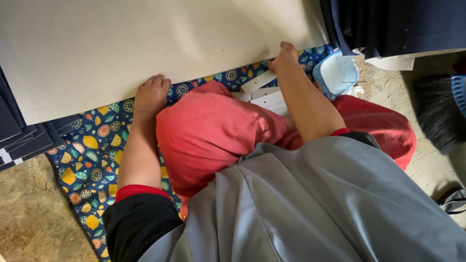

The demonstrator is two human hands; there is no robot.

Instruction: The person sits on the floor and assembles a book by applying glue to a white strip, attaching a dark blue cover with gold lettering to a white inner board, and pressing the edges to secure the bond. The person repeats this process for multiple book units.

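A large beige cardboard sheet (145, 43) lies across the top of the view over a blue patterned mat (92, 150). My left hand (152, 93) grips the sheet's near edge at the left, fingers curled over it. Further right, my right hand (284, 54) grips the same near edge. My knees in red trousers (213, 131) sit between my arms, just below the sheet.
A light blue plastic tub (336, 73) stands right of my right hand. White paper strips (264, 94) lie by my knee. Dark navy boards are stacked at the left (22, 138) and top right (398, 24). A dark brush (439, 111) lies at the right on the bare floor.
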